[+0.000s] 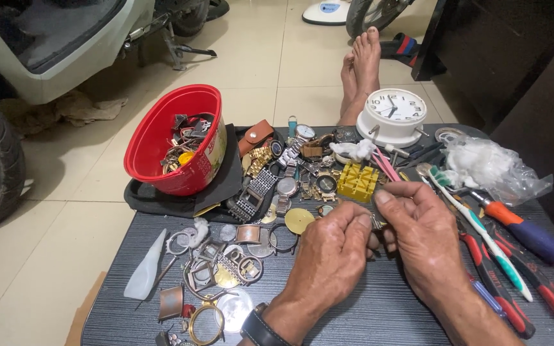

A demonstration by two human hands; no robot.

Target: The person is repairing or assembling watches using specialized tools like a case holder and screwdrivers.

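Right at the middle of the dark table [367, 307] sat a small metal watch part [377, 222], barely showing, pinched between the two hands just above the tabletop. The left hand [331, 253] was closed on it, thumb and forefinger pressed together at the part's left end, a dark wristwatch [259, 329] on that wrist. The right hand [421, 234] met it from the other side, fingers curled in and clamped on the same piece; what exactly the piece was could not be made out.

Just beyond the fingers stood a yellow plastic watch holder [357, 181], and beside it a heap of watches and metal bands [277, 173]. To the left of the hands lay loose watch cases, rings and bezels [219, 263], with a round brass disc [299, 220] close to the left knuckles. Off to the right, a toothbrush [482, 237] lay across red-handled pliers [514, 301], near an orange-and-blue screwdriver [530, 234] and a crumpled clear plastic bag [492, 166]. Further back, a white alarm clock [394, 115] stood at the table's far edge, and a red bucket [177, 138] full of parts tilted at far left. Beyond the table, bare feet [361, 67] rested on the tiled floor [258, 64].
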